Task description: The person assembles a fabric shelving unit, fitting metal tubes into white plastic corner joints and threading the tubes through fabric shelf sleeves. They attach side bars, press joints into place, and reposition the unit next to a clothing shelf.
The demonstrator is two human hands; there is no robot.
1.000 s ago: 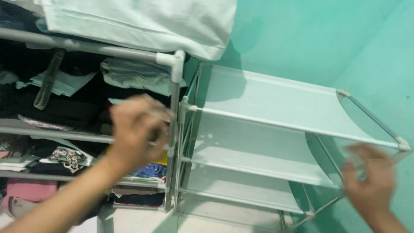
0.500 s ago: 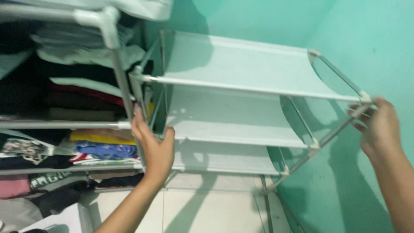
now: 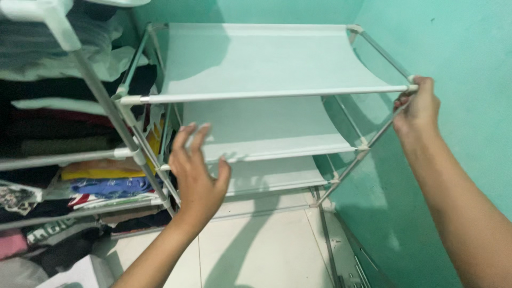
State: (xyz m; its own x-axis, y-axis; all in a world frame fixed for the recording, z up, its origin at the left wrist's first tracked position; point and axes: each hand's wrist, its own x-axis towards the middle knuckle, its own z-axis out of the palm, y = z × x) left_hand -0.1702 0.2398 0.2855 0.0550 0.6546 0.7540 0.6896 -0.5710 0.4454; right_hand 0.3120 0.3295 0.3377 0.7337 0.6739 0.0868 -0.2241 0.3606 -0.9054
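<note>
Now you are gripping the fabric shelf rack (image 3: 266, 64) at its top corner, three o'clock, with your right hand (image 3: 418, 109), while your left hand (image 3: 197, 170), open-fingered, has risen off the frame to hover near seven o'clock, beside the clothes shelf (image 3: 64, 154).

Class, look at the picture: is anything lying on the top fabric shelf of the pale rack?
No, the top fabric shelf is bare, while the right hand grips the rack's front corner.

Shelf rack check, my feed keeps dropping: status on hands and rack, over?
Right hand gripping the empty shelf rack at its top front corner. Left hand open before the middle shelf. Full clothes rack close on the left.
</note>
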